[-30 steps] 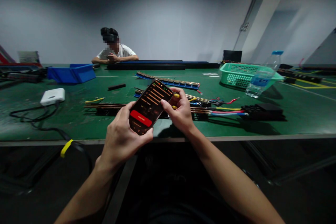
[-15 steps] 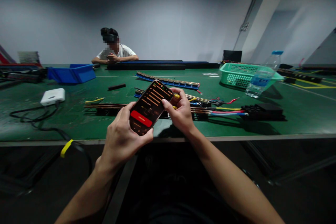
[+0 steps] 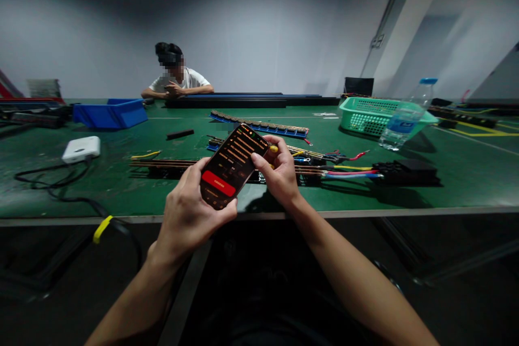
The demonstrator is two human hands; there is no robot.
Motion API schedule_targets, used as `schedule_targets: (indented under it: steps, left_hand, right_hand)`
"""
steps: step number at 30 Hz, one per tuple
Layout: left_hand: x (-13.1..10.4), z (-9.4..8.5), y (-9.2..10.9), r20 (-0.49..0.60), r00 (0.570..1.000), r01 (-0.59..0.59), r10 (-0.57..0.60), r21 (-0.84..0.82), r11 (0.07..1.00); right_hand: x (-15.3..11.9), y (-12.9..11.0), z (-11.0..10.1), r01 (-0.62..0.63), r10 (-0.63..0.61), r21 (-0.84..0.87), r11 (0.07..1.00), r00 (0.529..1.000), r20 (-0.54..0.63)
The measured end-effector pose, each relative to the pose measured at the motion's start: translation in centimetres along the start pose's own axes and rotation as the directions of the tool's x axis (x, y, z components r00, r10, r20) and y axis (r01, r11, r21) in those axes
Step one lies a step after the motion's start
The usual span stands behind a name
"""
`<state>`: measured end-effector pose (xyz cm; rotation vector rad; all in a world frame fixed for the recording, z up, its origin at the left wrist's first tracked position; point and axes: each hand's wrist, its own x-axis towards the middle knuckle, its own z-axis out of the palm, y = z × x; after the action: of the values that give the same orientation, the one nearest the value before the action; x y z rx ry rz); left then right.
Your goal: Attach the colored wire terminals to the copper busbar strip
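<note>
A smartphone (image 3: 233, 165) is held tilted above the near part of the bench, its lit screen showing a red button and lines of text too small to read. My left hand (image 3: 190, 208) is closed around its lower left side. At the right edge, my right hand (image 3: 279, 170) is closed on the phone too, thumb over the screen and the other fingers curled. Small yellow parts (image 3: 274, 149) show by those fingers; I cannot tell whether they are held. Behind the phone lies a long strip of copper-coloured bars (image 3: 166, 164), partly hidden, with coloured wires (image 3: 351, 174) at its right.
On the green bench (image 3: 117, 189) are a blue bin (image 3: 111, 114), a white box (image 3: 81, 149) with a black cable, a blue-backed strip (image 3: 259, 124), a green basket (image 3: 360, 119) and a water bottle (image 3: 401, 124). Across the bench sits a person (image 3: 194, 82).
My right thumb has shifted very slightly over the screen. The phone, my left hand and the things on the bench look the same.
</note>
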<state>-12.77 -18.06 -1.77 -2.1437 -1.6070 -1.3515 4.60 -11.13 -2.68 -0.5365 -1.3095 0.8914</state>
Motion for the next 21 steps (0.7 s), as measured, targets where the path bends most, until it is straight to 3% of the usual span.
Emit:
schedule_targets:
  steps: [4,21]
  left_hand:
    - [0.03,-0.06,0.15,0.003,1.000,0.007,-0.007,0.006,1.000]
    - [-0.08,-0.10,0.39,0.004,1.000,0.005,-0.005,0.010,1.000]
  right_hand:
    - [0.10,0.18,-0.04,-0.019,0.019,0.055,0.998,1.000,-0.004]
    - [0.08,0.27,-0.05,-0.004,0.004,-0.005,1.000,0.999,-0.041]
